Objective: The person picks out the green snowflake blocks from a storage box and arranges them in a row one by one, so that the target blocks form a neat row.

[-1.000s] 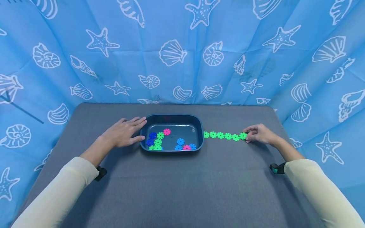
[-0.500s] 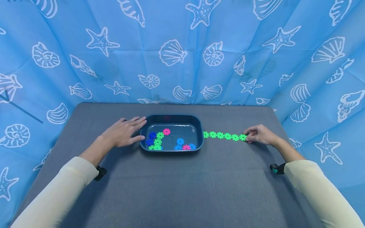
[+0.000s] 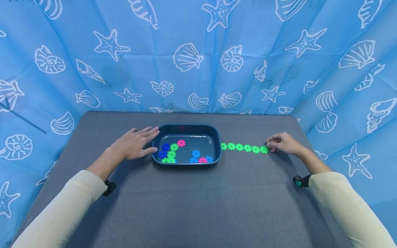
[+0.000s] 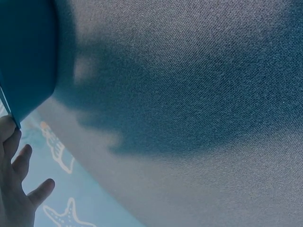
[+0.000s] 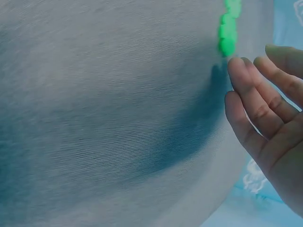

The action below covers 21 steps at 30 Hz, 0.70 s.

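A row of several bright green notched plastic discs [image 3: 247,148] lies on the table, running right from the side of a dark blue bin [image 3: 186,164]. My right hand [image 3: 283,143] is just off the row's right end, fingers loosely bent and holding nothing. The right wrist view has a small gap between its fingertips [image 5: 239,68] and the last green disc [image 5: 227,46]. At the bin's left rim my left hand [image 3: 134,144] rests with fingers spread. In the left wrist view its fingers touch the rim; part of that hand is out of frame.
Inside the bin lie dark blue discs [image 3: 163,154], green discs [image 3: 171,154], light blue discs [image 3: 196,153] and pink discs [image 3: 181,143]. A grey cloth covers the table [image 3: 198,203]. Behind it hangs a blue curtain [image 3: 192,86] printed with shells and starfish.
My right hand has let go of the end green disc and lifted slightly away from it. The left hand and the bin stay where they were.
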Motion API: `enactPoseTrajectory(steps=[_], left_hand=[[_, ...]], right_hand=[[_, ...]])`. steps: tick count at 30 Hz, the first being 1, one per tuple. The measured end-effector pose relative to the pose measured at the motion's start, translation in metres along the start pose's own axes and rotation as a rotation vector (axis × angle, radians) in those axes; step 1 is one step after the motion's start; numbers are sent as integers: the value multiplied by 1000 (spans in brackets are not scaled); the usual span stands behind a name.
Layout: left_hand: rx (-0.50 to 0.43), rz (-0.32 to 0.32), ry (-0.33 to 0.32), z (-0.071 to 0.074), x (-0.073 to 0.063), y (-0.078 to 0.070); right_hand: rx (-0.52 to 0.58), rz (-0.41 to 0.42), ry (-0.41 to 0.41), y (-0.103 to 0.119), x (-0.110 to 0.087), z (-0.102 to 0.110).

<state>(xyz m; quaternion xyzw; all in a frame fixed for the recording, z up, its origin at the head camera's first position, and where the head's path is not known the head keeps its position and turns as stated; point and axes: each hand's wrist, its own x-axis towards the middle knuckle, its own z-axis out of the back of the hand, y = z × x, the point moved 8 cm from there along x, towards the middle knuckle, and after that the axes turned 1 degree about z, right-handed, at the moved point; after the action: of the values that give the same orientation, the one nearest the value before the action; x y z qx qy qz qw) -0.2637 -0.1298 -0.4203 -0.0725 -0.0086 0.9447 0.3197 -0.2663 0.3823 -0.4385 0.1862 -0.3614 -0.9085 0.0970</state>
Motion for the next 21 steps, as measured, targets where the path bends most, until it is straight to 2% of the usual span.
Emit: enactPoseTrajectory(steps=[6,12,21], left_hand=[[-2,-1,2,1,0,0],[2,-8,-1,2,1,-3],[16,11,4,0,1,0]], right_hand=[[39,2,-20,26,9,10],[115,9,-4,61,24,11],[131,144,8,138,59,-10]])
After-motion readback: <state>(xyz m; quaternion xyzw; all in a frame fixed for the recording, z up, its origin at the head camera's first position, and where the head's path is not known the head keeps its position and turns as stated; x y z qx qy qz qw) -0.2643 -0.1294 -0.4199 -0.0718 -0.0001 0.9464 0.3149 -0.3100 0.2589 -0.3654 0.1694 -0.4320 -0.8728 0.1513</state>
